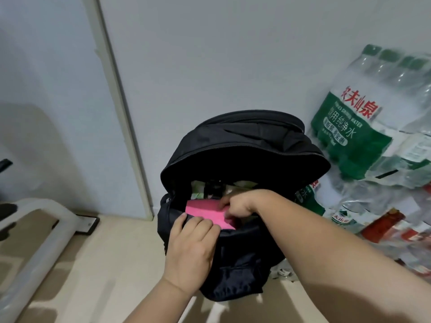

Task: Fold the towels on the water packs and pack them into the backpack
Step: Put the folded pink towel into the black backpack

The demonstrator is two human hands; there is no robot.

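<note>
— Black fabric at left?
— Rim of backpack, gripped by left hand, fingers curled over it.
— Pink inside?
— Yes, towel, in the open mouth, pinched by right hand. Further right, water packs beside backpack.

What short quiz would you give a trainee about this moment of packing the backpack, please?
1. True or false: the backpack is zipped shut.
2. What do the fingers of the right hand hold inside the opening? A) a pink towel B) a water bottle C) nothing
3. Short answer: which hand grips the backpack's front rim?

Key:
1. False. Its top flap gapes open.
2. A
3. The left hand.
</note>
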